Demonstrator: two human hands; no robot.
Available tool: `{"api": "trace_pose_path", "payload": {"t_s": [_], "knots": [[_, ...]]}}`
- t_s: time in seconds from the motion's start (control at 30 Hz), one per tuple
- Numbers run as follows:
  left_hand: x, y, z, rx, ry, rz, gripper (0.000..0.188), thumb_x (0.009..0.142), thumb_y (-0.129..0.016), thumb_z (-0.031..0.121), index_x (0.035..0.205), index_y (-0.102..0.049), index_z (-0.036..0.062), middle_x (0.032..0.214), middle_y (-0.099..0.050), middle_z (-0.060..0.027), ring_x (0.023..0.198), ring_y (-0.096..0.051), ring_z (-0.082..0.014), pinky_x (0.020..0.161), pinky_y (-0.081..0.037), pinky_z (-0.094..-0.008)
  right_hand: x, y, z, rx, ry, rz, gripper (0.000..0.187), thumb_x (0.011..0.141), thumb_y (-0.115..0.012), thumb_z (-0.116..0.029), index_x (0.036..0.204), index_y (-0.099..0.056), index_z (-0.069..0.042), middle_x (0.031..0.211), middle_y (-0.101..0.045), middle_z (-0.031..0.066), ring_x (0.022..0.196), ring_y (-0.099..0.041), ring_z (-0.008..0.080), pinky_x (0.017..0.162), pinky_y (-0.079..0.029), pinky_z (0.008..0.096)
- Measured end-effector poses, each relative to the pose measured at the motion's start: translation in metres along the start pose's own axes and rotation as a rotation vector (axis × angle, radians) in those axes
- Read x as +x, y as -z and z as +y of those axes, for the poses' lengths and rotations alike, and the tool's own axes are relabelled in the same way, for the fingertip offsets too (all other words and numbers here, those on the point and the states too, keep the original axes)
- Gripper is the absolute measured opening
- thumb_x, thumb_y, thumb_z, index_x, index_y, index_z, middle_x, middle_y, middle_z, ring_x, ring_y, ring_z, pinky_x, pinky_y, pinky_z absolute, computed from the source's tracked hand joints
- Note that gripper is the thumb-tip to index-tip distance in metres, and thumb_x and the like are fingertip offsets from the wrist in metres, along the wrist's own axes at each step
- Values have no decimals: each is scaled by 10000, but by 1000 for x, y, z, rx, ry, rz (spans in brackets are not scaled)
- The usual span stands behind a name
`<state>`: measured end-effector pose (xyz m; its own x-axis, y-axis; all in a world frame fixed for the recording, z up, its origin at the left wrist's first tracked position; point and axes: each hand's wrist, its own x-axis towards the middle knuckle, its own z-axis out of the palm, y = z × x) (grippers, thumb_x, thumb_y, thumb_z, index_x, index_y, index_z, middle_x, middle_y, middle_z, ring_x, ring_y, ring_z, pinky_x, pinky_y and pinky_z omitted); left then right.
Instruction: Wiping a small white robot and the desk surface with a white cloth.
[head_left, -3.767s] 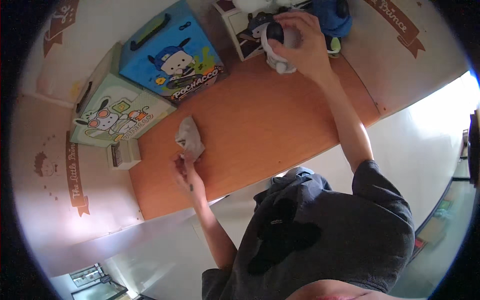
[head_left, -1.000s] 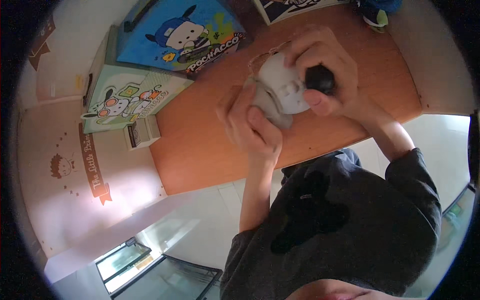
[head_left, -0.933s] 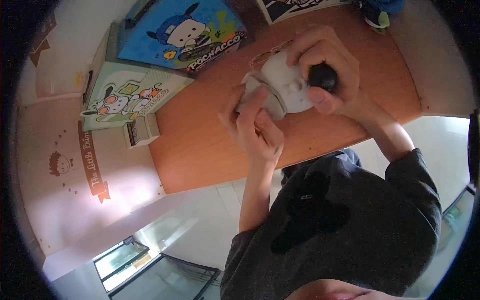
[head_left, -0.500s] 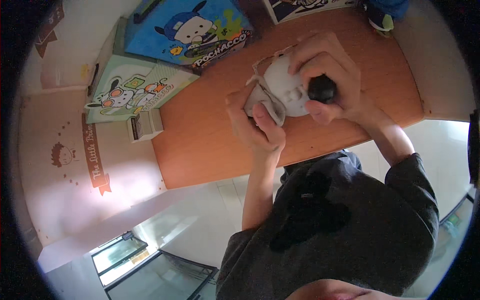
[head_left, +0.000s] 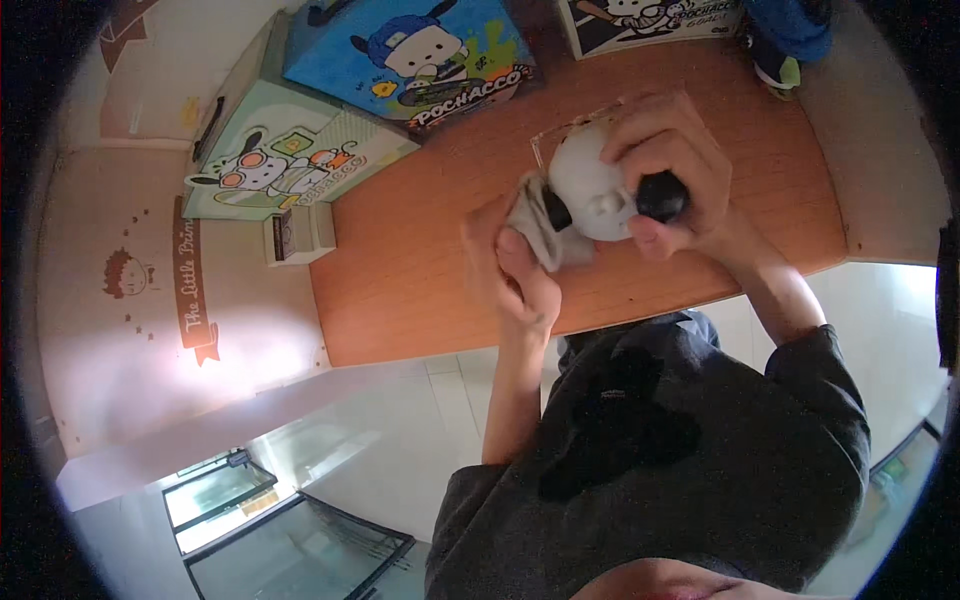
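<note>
Head camera: the white dog figurine (head_left: 580,172) is between the two hands, over the right half of the orange-brown bench (head_left: 400,270). The right hand (head_left: 688,165) has its grip curled around the figurine's right side, fingers over the rounded top and thumb lower down, with one black ear (head_left: 661,197) showing between them. The left hand (head_left: 508,265) has its grip folded on a crumpled grey cloth (head_left: 548,228), which lies at the figurine's left side, where a second black part shows beside its mouth-like fold. That makes the left hand the nearer one to this side and the right hand the anchor opposite. The line from black part to black ear runs roughly left to right; the raised snout points toward the person. With the left hand blurred, the cloth seems to touch the black part, though it may only be beside it.

Toward the far left stand a blue box (head_left: 415,65) and a pale green box (head_left: 285,170), contents hidden; just beside the green one is a small white holder (head_left: 302,236).
</note>
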<state>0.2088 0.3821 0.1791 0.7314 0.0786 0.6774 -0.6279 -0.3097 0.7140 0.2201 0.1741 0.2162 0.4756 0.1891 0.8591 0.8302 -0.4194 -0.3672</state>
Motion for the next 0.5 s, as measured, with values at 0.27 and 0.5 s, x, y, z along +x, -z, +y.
{"api": "trace_pose_path", "payload": {"t_s": [0.27, 0.5], "knots": [[-1, -2, 5, 219, -341, -192, 333, 972, -533, 94, 1272, -621, -20, 1256, -642, -203, 1031, -623, -342, 921, -502, -405, -9, 2, 9, 74, -63, 85, 264, 800, -759, -294, 899, -632, -84, 1007, -679, 82, 937, -591, 241, 868, -474, 358], [10, -19, 8, 144, -212, -185, 341, 945, -581, 74, 1283, -604, 29, 1249, -629, -196, 994, -623, -315, 862, -503, -393, -9, 4, 10, 14, -72, 98, 254, 807, -751, -283, 895, -637, -74, 1005, -678, 93, 912, -594, 236, 845, -479, 348]]}}
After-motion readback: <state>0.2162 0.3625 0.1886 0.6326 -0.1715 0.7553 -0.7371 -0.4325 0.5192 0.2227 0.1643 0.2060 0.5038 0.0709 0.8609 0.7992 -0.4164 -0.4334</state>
